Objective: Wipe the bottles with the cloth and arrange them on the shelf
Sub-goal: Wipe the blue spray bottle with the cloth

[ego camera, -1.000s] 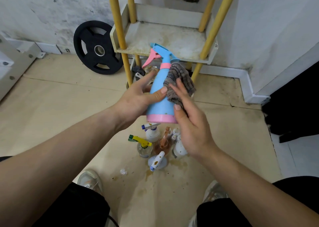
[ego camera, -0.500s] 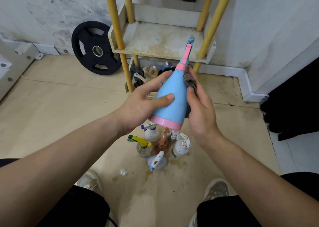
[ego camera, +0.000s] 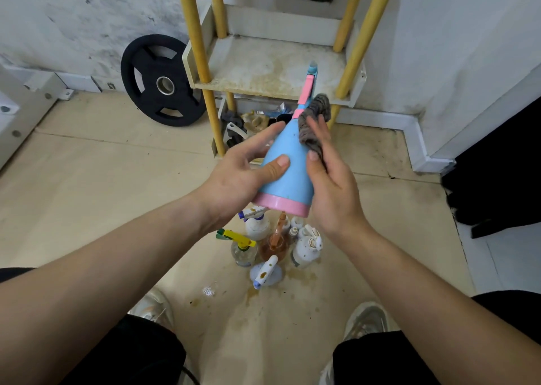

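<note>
far left, a black weight plate [ego camera: 164, 84] leans upright against the wall, resting on the floor [ego camera: 87, 173]. next to it stands the shelf [ego camera: 272, 62] on yellow posts; its stained lower board carries no bottle that i can see.

in front of the shelf, the left hand [ego camera: 237, 176] grips the blue spray bottle [ego camera: 288, 162] in mid air, thumb across the near face and fingers curled round the far side. the bottle is tilted, with its pink base toward me and its pink-and-blue spray head pointing up and away over the shelf board.

against the bottle's upper right side lies the grey cloth [ego camera: 314, 121], bunched near the neck. the right hand [ego camera: 333, 185] holds the cloth between thumb and nearly straight fingers and presses it to the bottle.

below the hands, the floor bottles [ego camera: 275, 244] stand in a tight cluster on the stained floor, one lying on its side at the near edge.
</note>
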